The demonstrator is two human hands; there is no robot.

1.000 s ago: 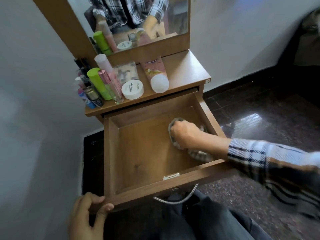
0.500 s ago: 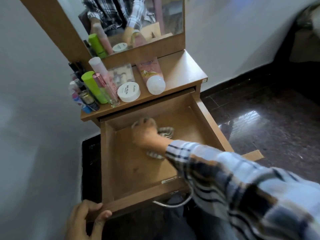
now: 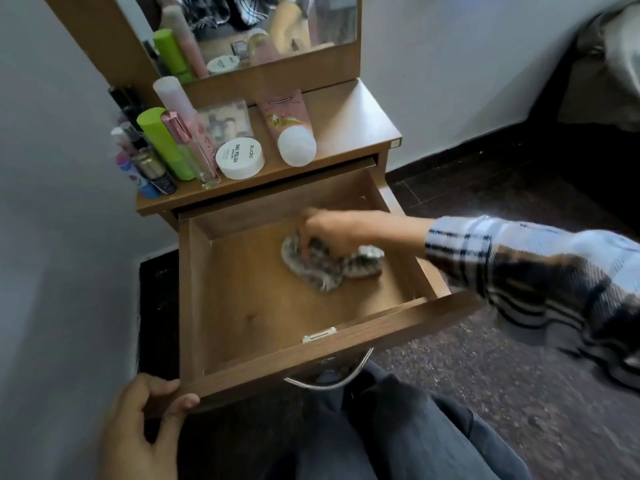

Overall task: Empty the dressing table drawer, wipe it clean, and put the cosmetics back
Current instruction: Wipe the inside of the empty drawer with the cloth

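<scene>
Pressing a crumpled patterned cloth (image 3: 322,265) against the bare wooden floor of the pulled-out drawer (image 3: 263,306), right hand (image 3: 329,230) bunched around it. Gripping the drawer's front left corner, left hand (image 3: 138,424). Crowding the tabletop (image 3: 349,123) above, cosmetics (image 3: 239,157).

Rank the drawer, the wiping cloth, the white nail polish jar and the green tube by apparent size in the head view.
1. drawer
2. wiping cloth
3. green tube and white nail polish jar: too alike to rank.
</scene>
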